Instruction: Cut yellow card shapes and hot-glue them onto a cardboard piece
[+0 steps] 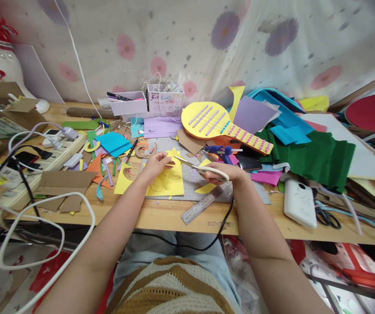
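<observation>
My left hand [157, 167] pinches a small piece of yellow paper [173, 154] above the middle of the work mat. White-handled scissors [218, 173] are in my right hand [227, 171], their blades pointing left to the yellow piece. Whether the blades touch it I cannot tell. Beneath my left hand lies a yellow sheet [171, 185] with curved outlines drawn on it. A yellow scrap [122, 183] with a round cut-out is just left of it. A metal ruler [203, 205] rests at an angle below my right hand.
Behind my hands is a yellow paper guitar [207, 115] with purple strips. A blue glue gun [218, 150] lies before it. Green fabric-like sheets [321, 152] and a white power bank [300, 203] are on the right. A power strip [59, 150] with cables stands left. Paper scraps surround the grey mat [259, 192].
</observation>
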{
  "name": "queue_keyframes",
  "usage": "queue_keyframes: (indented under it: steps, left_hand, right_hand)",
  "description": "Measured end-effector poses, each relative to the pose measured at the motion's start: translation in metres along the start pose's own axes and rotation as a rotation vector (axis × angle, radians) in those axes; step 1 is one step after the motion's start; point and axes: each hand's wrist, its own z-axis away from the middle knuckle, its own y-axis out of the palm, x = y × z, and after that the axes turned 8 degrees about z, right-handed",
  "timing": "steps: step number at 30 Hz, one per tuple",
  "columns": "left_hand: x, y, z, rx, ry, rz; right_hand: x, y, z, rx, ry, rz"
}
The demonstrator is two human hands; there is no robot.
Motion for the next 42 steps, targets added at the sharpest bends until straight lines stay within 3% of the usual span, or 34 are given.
queue_keyframes:
  steps: [5, 9, 13, 19, 24, 42]
  left_hand:
    - [-0.003, 0.000, 0.000, -0.031, 0.036, -0.053]
    - [-0.007, -0.004, 0.000, -0.069, 0.134, -0.120]
    - [-0.009, -0.016, -0.005, -0.106, 0.191, -0.071]
    - [-0.011, -0.030, -0.012, -0.151, 0.260, 0.038]
    - [-0.012, -0.026, -0.009, -0.124, 0.281, 0.028]
    - [-0.011, -0.012, -0.001, -0.131, 0.206, -0.104]
  right_hand:
    - [-0.003, 0.000, -0.002, -0.011, 0.013, -0.047]
    - [-0.004, 0.001, -0.005, -0.035, -0.069, -0.019]
    - [-0.005, 0.003, -0.012, -0.142, -0.162, 0.067]
    - [-0.001, 0.009, -0.019, -0.155, -0.237, 0.289]
    - [0.000, 0.011, -0.020, -0.185, -0.269, 0.425]
    - [-0.004, 0.009, -0.019, -0.142, -0.243, 0.436]
